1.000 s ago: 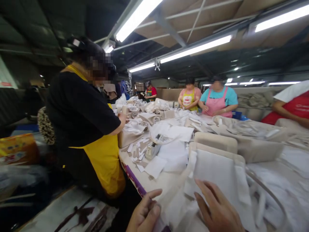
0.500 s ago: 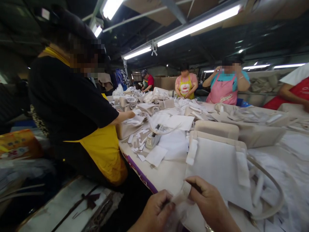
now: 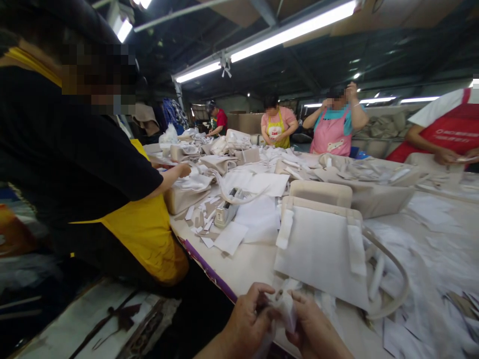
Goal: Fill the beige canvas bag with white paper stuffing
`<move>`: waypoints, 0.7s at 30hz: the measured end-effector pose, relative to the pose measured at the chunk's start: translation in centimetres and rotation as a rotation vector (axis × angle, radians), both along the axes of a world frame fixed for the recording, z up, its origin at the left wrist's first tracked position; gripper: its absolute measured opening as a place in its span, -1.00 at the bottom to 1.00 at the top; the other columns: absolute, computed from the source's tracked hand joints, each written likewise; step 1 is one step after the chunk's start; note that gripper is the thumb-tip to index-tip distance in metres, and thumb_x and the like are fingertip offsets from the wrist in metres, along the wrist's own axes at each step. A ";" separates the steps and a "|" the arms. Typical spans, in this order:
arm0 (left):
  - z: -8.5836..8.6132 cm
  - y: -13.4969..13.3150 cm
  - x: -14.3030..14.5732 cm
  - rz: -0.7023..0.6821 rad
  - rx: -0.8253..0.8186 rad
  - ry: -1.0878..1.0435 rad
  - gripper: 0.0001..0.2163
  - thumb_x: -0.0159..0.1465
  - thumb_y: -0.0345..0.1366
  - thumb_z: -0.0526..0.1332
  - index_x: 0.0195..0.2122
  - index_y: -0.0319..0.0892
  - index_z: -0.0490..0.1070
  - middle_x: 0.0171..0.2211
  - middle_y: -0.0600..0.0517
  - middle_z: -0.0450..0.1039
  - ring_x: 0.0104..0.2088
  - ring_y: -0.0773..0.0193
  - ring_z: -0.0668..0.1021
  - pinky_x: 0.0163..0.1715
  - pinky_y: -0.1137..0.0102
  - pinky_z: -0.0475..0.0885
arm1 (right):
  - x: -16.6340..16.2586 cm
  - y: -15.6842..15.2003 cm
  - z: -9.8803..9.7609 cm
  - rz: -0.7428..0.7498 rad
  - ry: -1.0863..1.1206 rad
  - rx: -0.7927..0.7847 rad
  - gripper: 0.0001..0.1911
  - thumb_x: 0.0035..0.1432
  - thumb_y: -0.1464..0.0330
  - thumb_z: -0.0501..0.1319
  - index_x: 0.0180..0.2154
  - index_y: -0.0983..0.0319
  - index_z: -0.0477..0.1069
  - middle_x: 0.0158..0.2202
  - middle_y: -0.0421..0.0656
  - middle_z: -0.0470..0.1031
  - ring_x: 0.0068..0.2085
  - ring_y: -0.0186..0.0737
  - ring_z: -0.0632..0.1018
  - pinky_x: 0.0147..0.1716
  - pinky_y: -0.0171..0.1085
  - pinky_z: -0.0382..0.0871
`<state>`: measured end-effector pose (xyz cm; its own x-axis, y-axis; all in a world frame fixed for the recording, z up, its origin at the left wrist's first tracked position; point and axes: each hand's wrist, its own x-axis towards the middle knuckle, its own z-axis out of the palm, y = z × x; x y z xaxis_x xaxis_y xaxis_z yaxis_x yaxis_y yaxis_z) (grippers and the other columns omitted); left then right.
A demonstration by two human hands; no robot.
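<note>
Your left hand (image 3: pixel 245 319) and right hand (image 3: pixel 312 329) meet at the bottom edge of the view, both curled nearly closed around a small scrap of white paper (image 3: pixel 283 305). The scrap is thin, crumpled and soft-edged, pinched between the fingertips of the 2 hands just over the near edge of the table (image 3: pixel 254 264). How much of it runs down below your palms cannot be told.

Just beyond your hands lies a cream handbag (image 3: pixel 322 249), flat on its side, wrapped in smooth matte white sheet with narrow paper strips folded over its top corners. Its rounded, stiff handle (image 3: pixel 391 279) loops out to the right. A second padded, beige bag (image 3: pixel 320 192) stands behind it, boxy with soft rounded corners.

The table is pale and smooth, with a purple band (image 3: pixel 207 269) along its near edge, and it is littered with flat white paper sheets and small offcuts. A grey tape dispenser (image 3: pixel 226 212) sits among the scraps.

To your left a person in a black shirt and glossy yellow apron (image 3: pixel 145 234) leans over the table, 1 hand on another bag.
</note>
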<state>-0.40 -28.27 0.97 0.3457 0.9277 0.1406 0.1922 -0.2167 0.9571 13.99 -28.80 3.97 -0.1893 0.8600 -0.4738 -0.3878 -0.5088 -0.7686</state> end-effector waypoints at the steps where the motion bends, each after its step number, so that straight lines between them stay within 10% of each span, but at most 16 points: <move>1: 0.0 0.1 0.2 -0.006 -0.016 -0.017 -0.78 0.23 -0.21 0.11 -0.14 -0.18 0.25 -0.53 0.12 0.32 -0.54 0.42 0.35 -0.52 0.53 0.21 | 0.0 0.0 -0.3 0.022 -0.066 0.029 -0.85 -0.22 0.36 0.22 -0.55 0.23 0.25 -0.70 -0.37 0.19 -0.68 -0.51 0.13 -0.70 -0.45 -0.16; 6: -0.2 0.4 0.5 -0.025 -0.181 -0.200 -0.73 0.17 -0.12 0.18 -0.24 -0.21 0.26 -0.53 0.07 0.36 -0.55 0.40 0.38 -0.55 0.52 0.22 | 0.3 0.1 -1.0 0.117 -0.501 0.274 -0.75 -0.04 0.20 0.10 -0.61 0.21 0.22 -0.75 -0.37 0.08 -0.70 -0.45 0.11 -0.70 -0.41 -0.07; 14: 1.6 0.0 1.1 -0.070 -0.262 -0.536 -0.69 0.09 -0.08 0.26 -0.40 -0.21 0.22 -0.50 0.03 0.42 -0.50 0.35 0.44 -0.48 0.47 0.26 | 1.0 1.0 0.6 0.363 -0.998 0.646 -0.69 0.10 0.32 -0.08 -0.48 0.18 0.40 -0.54 -0.20 0.44 -0.46 -0.29 0.42 -0.47 -0.38 0.23; 21: -1.0 2.2 -0.4 -0.061 -0.429 -0.146 -0.49 -0.20 0.15 0.32 -0.50 -0.21 0.26 -0.72 0.24 0.08 -0.68 0.53 0.10 -0.67 0.52 -0.05 | 3.7 2.0 -2.7 0.316 -1.504 0.997 -0.26 -0.11 0.52 0.05 0.16 -0.01 0.11 -0.22 -0.17 0.54 -0.31 -0.16 0.56 -0.44 -0.32 0.40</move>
